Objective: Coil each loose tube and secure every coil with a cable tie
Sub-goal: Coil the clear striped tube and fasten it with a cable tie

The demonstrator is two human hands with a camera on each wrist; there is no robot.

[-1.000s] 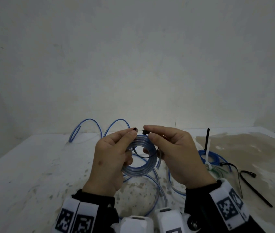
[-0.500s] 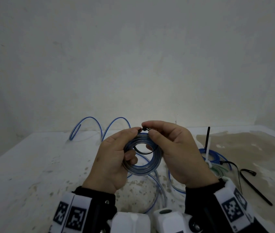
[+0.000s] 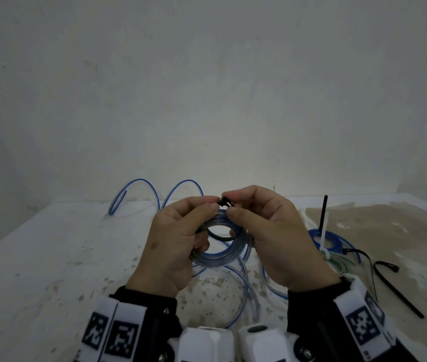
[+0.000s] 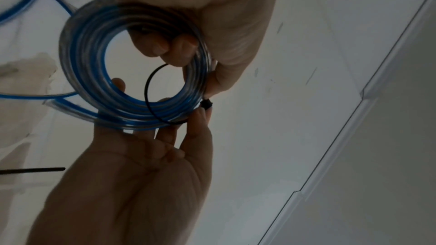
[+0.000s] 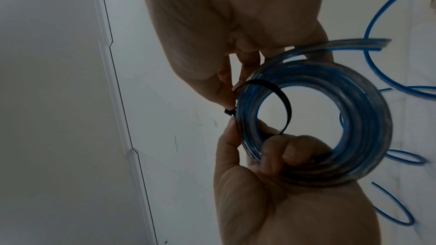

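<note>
We hold the coil of clear blue tube (image 3: 219, 254) up above the worktop (image 3: 50, 257), our left hand (image 3: 173, 246) curled round its left side while the right hand (image 3: 272, 239) pinches the head of the black cable tie (image 3: 224, 207) at the coil's top. The tie loops loosely through the coil's centre, and a tied blue coil (image 3: 330, 240) lies on the worktop just right of the hands

Two hands (image 3: 178, 244) (image 3: 280, 239); three tube coils (image 3: 220, 254) (image 3: 330, 239) (image 3: 337, 265); four cable ties (image 3: 220, 237) (image 3: 323, 231) (image 3: 395, 286) (image 3: 323, 211).

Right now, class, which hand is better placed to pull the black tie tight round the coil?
Probably the right hand: it already pinches the tie at its head, while the left hand grips the coil.
</note>
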